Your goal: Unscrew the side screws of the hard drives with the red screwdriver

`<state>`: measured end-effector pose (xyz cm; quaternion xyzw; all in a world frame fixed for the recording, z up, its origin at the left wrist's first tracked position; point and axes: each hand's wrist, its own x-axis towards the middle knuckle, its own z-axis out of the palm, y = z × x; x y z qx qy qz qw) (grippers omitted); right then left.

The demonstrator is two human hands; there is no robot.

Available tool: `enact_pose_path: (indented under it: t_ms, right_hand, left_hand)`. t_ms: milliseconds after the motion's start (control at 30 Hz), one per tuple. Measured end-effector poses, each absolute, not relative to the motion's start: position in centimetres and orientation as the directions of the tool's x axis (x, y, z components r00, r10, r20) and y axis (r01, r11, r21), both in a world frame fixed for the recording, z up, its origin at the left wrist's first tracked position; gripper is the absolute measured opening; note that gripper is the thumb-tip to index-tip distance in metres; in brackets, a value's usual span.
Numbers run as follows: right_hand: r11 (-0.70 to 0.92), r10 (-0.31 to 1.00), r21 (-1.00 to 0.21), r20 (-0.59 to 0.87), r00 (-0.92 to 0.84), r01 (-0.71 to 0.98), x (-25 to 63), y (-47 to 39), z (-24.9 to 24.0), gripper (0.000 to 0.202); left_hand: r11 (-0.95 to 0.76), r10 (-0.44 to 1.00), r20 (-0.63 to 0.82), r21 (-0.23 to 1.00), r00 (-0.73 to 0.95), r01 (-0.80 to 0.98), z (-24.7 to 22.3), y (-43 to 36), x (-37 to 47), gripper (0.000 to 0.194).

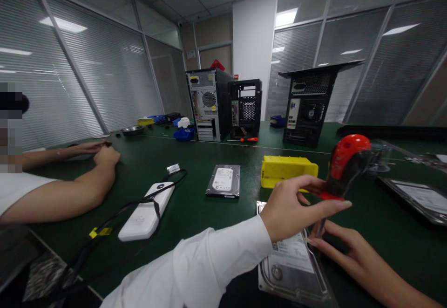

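Observation:
My left hand [296, 205], in a white sleeve, grips the red-and-black handle of a screwdriver [349, 166], its shaft pointing down. My right hand [337, 245], forearm bare, has its thumb and finger closed around the lower shaft. The screwdriver's tip is hidden behind the fingers. Under both hands lies a silver hard drive [289, 280] with a white label, partly covered by my left hand and sleeve. Just beyond my left hand stands a yellow plastic bin [288, 170]. A second hard drive [223, 181] rests flat to the left.
A white power bank [146, 212] with a black strap lies left on the green table [192, 233]. Another hard drive [419, 196] is at right. Computer cases [209, 105] stand at the back, with a red screwdriver [249, 139] near them. A co-worker's arms [84, 182] rest at left.

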<state>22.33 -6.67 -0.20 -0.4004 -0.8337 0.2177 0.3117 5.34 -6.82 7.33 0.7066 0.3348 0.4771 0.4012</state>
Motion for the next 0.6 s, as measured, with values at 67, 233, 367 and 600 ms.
enact_pose_path:
  t_ms: [67, 233, 367, 600]
  right_hand:
    - [0.571, 0.81, -0.623, 0.318, -0.494, 0.535, 22.33, -6.61, -0.19, 0.033]
    - [0.541, 0.825, -0.643, 0.282, -0.489, 0.542, 22.3, -6.46, -0.23, 0.031]
    - [0.551, 0.819, -0.646, 0.296, -0.491, 0.529, 22.17, -6.56, -0.02, 0.031]
    - [0.547, 0.819, -0.653, 0.289, -0.495, 0.524, 21.86, -6.91, 0.47, 0.031]
  left_hand:
    - [-0.453, 0.856, 0.4, 0.886, 0.329, 0.101, 7.17, -6.69, 5.35, 0.036]
    - [-0.458, 0.84, 0.4, 0.885, 0.367, 0.083, 6.82, -6.55, 5.51, 0.036]
    - [-0.412, 0.866, 0.374, 0.91, 0.333, 0.048, 6.45, -6.71, 5.86, 0.041]
    - [-0.489, 0.856, 0.45, 0.865, 0.254, 0.114, 6.52, -6.99, 5.76, 0.04]
